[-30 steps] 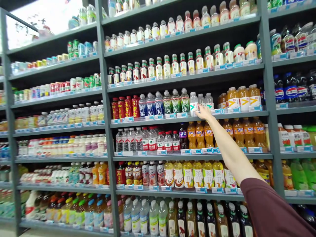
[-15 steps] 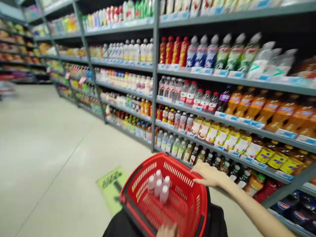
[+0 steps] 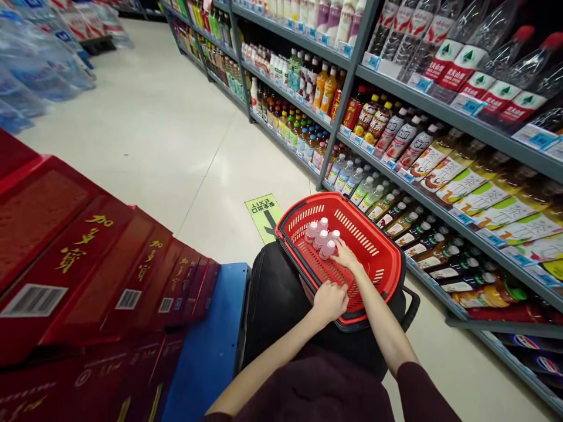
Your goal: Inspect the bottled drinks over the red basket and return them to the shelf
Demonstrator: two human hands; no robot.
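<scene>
Since the earlier frame the view has swung down and left; right hand [image 3: 347, 256] has gone from the far rim of the red basket [image 3: 382, 275] into it, and left hand [image 3: 329, 300] now shows in full at the near rim.

Left to right, all relative to the basket:
- Far left: stacked red boxes [image 3: 88, 258] with gold lettering, on a blue pallet [image 3: 211, 346].
- Just left and under: black bag [image 3: 277, 299]; the basket sits on top of it.
- Beyond, on the floor: yellow-green floor sticker [image 3: 264, 215].
- Inside, far-left corner: pink-capped small bottles [image 3: 322, 237], four caps visible, bunched upright and touching. Nothing else seen in the basket.
- Left hand: fingers curled over the near rim, gripping it.
- Right hand: fingers narrow, tips on the nearest bottle of the cluster; cannot tell whether they close round it or just touch.
- Right: drink shelves [image 3: 440, 176], packed rows of bottles, close beside the basket.

Risks, as I judge them:
- Basket rests on a soft bag, only steadied by the left hand; ease that grip and it may tip or slide off.
- Bottles stand loose on a mesh bottom; a nudge from the right hand could topple the bunch.
- Far rim is near the lower shelf bottles; a swing right could knock them.
</scene>
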